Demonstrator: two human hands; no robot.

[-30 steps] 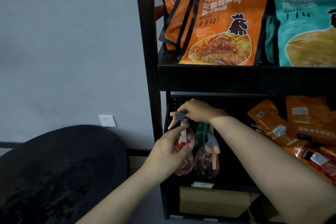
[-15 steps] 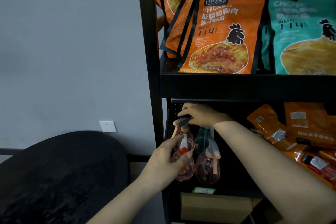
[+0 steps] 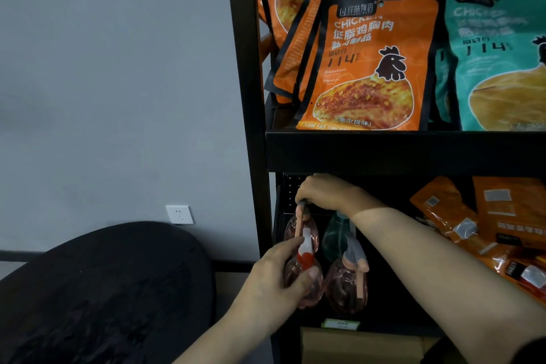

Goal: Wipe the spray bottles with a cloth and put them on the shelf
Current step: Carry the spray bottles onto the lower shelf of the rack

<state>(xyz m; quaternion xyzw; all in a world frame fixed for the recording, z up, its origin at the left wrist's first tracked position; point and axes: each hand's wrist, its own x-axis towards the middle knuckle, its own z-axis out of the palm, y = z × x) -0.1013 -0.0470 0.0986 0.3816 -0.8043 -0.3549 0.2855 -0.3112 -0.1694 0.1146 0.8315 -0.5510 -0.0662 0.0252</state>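
Note:
My right hand [image 3: 323,192] grips the grey spray head of a pink see-through spray bottle [image 3: 310,227] at the left end of the lower shelf bay; its peach trigger hangs down. Right below, my left hand [image 3: 277,284] holds a pink bottle body [image 3: 307,289] with a white and red part on top. I cannot tell whether the two pink bulges are one bottle. Another pink spray bottle [image 3: 345,289] stands beside it, and a green one [image 3: 335,238] behind. No cloth shows.
The black shelf [image 3: 384,152] carries orange chicken packets [image 3: 372,68] and teal ones [image 3: 499,68] on top, with orange pouches [image 3: 484,224] on the right of the lower bay. A cardboard box [image 3: 360,346] sits underneath. A black round table [image 3: 103,289] is at the lower left, below a wall socket [image 3: 179,214].
The peach trigger under my right hand swung from pointing left to hanging straight down. My left hand kept its hold on the pink body. The view tilted up slightly.

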